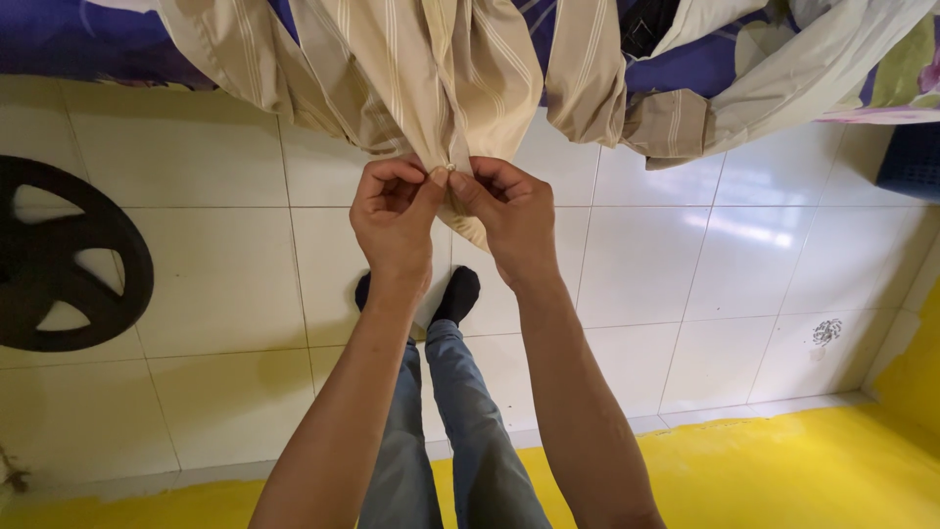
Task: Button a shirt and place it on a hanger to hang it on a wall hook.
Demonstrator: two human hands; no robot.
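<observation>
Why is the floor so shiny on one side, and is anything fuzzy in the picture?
In the head view, light glares off the white floor tiles to the right of the hands. The left hand and right hand look sharp, pinching the beige striped cloth. A soft shadow lies on the tiles beside the legs. The black wheel bends slightly near the edge, a wide-lens effect.

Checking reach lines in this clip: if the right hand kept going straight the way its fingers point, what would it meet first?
The right hand points toward the left hand, thumbs pinching the beige striped fabric shirt at a small white button. It would likely meet that fabric and the left thumb at once; depth is unclear.
</observation>
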